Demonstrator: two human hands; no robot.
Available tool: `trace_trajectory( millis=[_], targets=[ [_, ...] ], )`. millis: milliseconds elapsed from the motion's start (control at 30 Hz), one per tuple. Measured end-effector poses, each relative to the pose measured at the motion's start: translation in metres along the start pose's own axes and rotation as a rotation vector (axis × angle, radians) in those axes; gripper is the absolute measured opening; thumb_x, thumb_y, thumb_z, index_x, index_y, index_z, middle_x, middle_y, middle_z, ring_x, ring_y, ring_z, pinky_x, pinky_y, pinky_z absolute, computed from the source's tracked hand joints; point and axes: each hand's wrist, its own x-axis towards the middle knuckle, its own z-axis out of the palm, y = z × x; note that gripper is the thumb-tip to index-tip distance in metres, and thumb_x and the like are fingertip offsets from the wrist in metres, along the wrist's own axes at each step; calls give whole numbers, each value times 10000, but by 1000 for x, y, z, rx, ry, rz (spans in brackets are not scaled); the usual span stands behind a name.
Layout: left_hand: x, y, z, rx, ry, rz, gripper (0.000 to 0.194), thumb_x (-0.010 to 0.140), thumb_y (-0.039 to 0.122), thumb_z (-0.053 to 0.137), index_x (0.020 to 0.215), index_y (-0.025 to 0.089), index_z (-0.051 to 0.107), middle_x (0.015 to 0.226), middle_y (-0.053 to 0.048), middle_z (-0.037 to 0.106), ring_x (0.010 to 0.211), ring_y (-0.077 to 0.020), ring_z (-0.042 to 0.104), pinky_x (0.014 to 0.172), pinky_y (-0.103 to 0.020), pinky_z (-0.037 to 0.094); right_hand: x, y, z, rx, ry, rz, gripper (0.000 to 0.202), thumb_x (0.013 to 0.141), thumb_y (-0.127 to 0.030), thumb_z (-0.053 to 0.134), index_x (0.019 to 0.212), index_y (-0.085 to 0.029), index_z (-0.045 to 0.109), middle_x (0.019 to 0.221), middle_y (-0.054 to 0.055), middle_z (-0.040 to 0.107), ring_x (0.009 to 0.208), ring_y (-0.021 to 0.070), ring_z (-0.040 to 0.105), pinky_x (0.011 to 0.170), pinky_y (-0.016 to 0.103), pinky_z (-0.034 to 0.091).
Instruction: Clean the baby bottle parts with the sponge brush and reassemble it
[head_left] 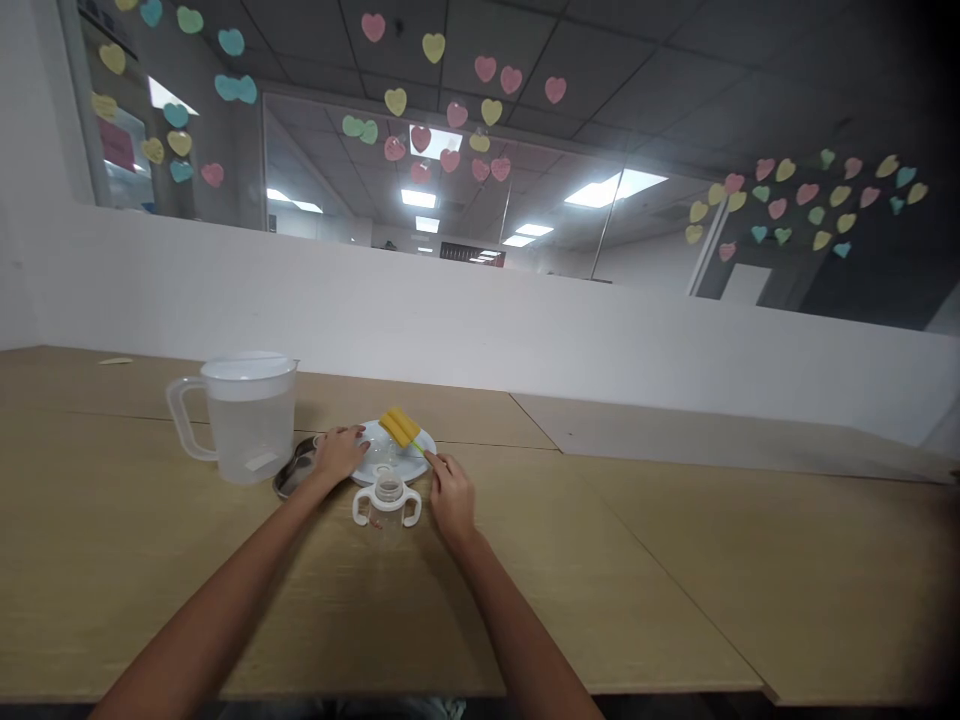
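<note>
Yellow foam forms the head of the brush (400,427), which lies over the far part of the white plate (414,466) on the wooden desk (637,580). The right hand (451,495) grasps the brush by its thin green handle, at the right side of the plate. The left hand (341,453) reaches over the left rim of the plate, fingers stretched toward a clear item; whether it grips anything, I cannot tell. Just in front of the plate stands an open clear bottle (388,497) with two white side handles. A metal tray (291,478) sits left of the plate, partly hidden by the left hand and forearm. Farther left is a translucent pitcher (251,420) with a white lid, its handle pointing left. Behind the desk rises a white wall (450,330), with heart-shaped notes (433,47) on the glass above.
</note>
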Motion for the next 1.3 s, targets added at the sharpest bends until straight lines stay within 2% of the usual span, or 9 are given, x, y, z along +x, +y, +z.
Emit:
trace_trajectory(
  millis=[133,233,333,467,633,733,967,1133,1300],
  targets=[
    [18,7,10,-59,-57,-96,218,494,225,724,706,211,675,643,-67,681,962,-339,562,931,-489,278,0,0,0,-8,-11,4,473,773,2,383,1150,-183,601,1017,86,609,910,187,565,792,276,475],
    [21,10,6,-159,-52,-118,224,491,192,722,713,213,691,580,-46,661,908,-327,581,944,-513,255,0,-1,-1,-6,-13,3,468,779,-1,383,1154,-181,599,1004,85,611,900,189,567,791,276,475],
    [13,14,-2,-322,-36,-102,283,570,280,701,845,208,706,704,-54,692,875,-279,601,903,-443,349,0,-2,0,0,-8,0,479,778,-1,390,1162,-200,596,996,77,612,895,181,568,793,270,474],
    [-5,14,-8,-598,-31,-105,488,608,448,681,1005,164,669,850,-69,695,833,-221,627,784,-335,462,0,-2,1,11,-34,-56,508,758,15,401,1164,-216,600,1008,71,615,898,173,569,795,264,476],
    [-16,8,-10,-858,44,-197,614,582,508,701,1069,142,625,912,-94,688,846,-201,634,775,-317,493,0,1,-2,-51,-10,28,531,716,36,407,1120,-221,635,966,69,628,843,174,574,746,254,480],
    [-15,7,-10,-945,100,-240,647,567,512,710,1081,132,606,974,-109,674,868,-205,633,785,-328,501,1,1,-4,-42,-28,-14,530,709,45,413,1109,-217,641,948,62,634,828,169,576,737,249,480],
    [-16,6,-7,-998,170,-266,414,585,503,688,819,167,628,915,-82,674,867,-206,632,809,-344,498,2,2,-4,-25,-30,-176,342,671,52,477,689,-204,703,1003,46,653,867,187,579,766,284,484],
    [-16,7,-7,-965,227,-219,384,646,529,629,811,189,561,921,-66,668,905,-194,628,843,-346,486,3,5,-3,-8,-41,-240,323,647,63,480,639,-194,676,1002,34,668,820,186,583,730,288,490],
    [-18,10,-4,-851,209,-119,388,697,543,573,830,181,534,922,-78,675,902,-202,635,813,-344,497,2,5,-2,5,-36,-269,306,654,55,491,655,-191,672,1001,41,671,791,187,585,713,287,491]
  ],
)
